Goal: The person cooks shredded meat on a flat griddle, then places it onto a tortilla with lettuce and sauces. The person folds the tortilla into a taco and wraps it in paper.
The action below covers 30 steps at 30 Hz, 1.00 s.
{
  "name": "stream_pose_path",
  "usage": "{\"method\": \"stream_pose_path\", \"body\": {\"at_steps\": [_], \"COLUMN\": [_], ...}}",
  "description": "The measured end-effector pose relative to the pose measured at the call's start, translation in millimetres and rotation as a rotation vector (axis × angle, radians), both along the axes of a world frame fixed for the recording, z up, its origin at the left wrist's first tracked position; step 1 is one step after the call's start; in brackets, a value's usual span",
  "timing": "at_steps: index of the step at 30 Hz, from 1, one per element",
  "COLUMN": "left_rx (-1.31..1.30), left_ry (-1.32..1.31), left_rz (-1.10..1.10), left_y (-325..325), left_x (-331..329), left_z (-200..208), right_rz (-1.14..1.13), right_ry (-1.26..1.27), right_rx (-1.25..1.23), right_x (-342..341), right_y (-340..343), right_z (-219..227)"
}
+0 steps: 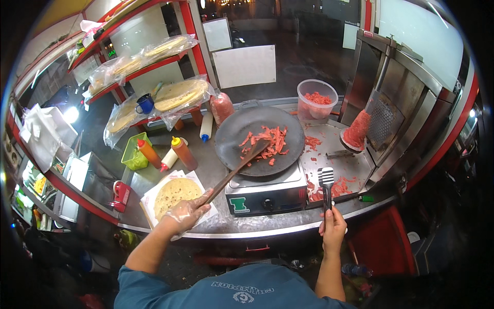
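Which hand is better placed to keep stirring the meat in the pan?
Left. The left hand holds the wooden spatula, whose blade already lies among the meat strips in the pan. The right hand holds tongs over the side tray, apart from the pan.

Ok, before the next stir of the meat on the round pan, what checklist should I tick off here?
1. Left hand grips the wooden spatula: ok.
2. Spatula tip reaches the meat strips: ok.
3. Round pan sits on the burner unit: ok.
4. Right hand holds the tongs: ok.
5. Flatbread lies away from the pan: ok.
6. Burner lit: cannot tell.
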<state>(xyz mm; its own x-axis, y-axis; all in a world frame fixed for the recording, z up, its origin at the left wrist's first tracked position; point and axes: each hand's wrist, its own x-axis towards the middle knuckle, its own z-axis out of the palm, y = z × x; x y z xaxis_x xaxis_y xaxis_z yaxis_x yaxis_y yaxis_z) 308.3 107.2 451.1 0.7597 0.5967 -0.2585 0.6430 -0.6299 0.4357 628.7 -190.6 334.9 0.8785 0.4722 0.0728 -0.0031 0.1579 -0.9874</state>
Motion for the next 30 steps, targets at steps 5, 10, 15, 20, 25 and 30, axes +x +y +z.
{"method": "stream_pose_path", "body": {"at_steps": [5,10,15,20,25,30], "left_rx": [-0.006,-0.038,-0.003,0.04,0.006,-0.071], "left_ry": [-0.094,0.092,-0.325,0.086,0.016,-0.035], "left_rz": [-0.048,0.055,-0.172,0.088,0.068,0.079], "left_y": [18,-14,41,13,42,19], "left_x": [26,71,37,13,-2,29], "left_z": [-8,14,-8,25,7,45], "right_rz": [0.041,0.061,0.038,-0.062,-0.09,-0.087], "right_ry": [0.016,-0.02,-0.026,-0.008,0.001,-0.035], "right_rx": [0.038,0.059,0.089,0.061,0.053,0.066], "right_x": [7,-1,-17,-24,-27,-25], "right_y": [9,21,20,0,3,8], "right_z": [6,13,11,2,0,9]}}
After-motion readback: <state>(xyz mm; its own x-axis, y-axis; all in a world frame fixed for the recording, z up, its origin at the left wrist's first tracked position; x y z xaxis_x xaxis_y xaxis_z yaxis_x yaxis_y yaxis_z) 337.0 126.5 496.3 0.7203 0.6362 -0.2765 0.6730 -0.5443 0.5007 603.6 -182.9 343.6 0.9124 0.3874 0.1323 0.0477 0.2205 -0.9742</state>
